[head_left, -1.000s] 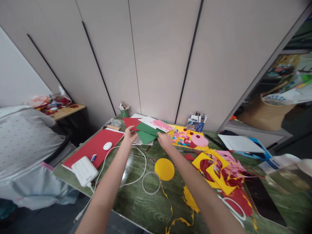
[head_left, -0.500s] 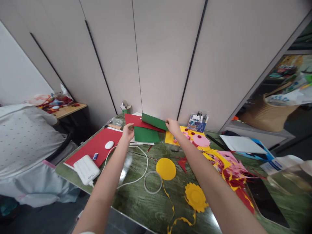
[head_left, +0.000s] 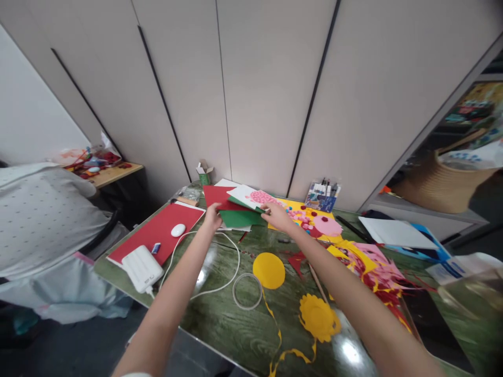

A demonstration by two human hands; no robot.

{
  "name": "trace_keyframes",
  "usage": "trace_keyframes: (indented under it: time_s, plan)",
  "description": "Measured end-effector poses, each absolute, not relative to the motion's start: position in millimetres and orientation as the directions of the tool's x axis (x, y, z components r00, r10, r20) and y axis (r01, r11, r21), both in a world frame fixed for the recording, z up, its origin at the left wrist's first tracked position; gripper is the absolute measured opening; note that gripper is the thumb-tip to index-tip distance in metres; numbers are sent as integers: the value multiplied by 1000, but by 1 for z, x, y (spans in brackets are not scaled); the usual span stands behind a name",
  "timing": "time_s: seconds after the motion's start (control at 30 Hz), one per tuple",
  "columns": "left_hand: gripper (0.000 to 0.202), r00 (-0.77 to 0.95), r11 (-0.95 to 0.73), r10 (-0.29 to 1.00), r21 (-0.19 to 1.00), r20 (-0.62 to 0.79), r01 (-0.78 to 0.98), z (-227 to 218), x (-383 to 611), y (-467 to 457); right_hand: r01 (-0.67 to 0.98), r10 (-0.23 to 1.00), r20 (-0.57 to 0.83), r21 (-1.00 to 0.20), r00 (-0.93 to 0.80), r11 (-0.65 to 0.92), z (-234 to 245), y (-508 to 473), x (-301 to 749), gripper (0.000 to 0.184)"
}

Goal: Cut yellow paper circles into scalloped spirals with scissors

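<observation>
My left hand (head_left: 213, 215) is closed at the left edge of a stack of coloured paper, its fingers by a red sheet (head_left: 217, 196) and a green sheet (head_left: 240, 218). Which of these sheets it grips is partly hidden. Closed on the right end of a raised sheet is my right hand (head_left: 275, 215). That sheet shows green along its lower edge, and on top is a white face (head_left: 244, 193) with a pink dotted shape (head_left: 262, 197). Other white paper peeks out under the stack.
Nearer me lie a yellow disc (head_left: 269, 270), a tape roll (head_left: 247, 291) and a scalloped yellow paper flower (head_left: 317, 317). A white power bank (head_left: 142, 268) with a cable and a white mouse (head_left: 178, 230) sit left. Paper scraps (head_left: 379, 267) lie right. A person (head_left: 51, 220) sits at far left.
The raised sheet, green side showing before, now shows a white face with pink on it. My right hand has shifted slightly left and down; my left hand has moved slightly right.
</observation>
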State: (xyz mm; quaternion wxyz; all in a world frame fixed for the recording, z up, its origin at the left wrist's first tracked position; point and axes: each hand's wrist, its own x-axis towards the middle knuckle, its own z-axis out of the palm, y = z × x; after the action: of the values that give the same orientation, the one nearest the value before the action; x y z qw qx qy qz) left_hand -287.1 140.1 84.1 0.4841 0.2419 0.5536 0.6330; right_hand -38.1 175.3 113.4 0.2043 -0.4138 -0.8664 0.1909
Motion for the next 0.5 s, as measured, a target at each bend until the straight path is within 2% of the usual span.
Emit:
trace_keyframes:
  time_s: [0.13,0.23,0.37,0.43,0.5]
  plan:
    - [33,-489,209,845,975,-217,-73,60,-298,96,531,705,169,-545,-688,649,116,118,-13,24]
    - [31,-550,276,819,952,-161,134,62,-321,49,468,650,148,-578,-745,668,119,73,18,21]
    - [59,-714,397,699,854,-45,335,59,-357,-17,477,670,74,-645,-739,597,118,29,59,23]
    - [69,-818,659,570,551,79,512,48,-374,-43,503,687,14,-670,-727,546,114,15,77,24]
    - [68,-789,740,608,298,89,604,34,-387,-62,523,710,-18,-689,-704,502,108,6,91,24]
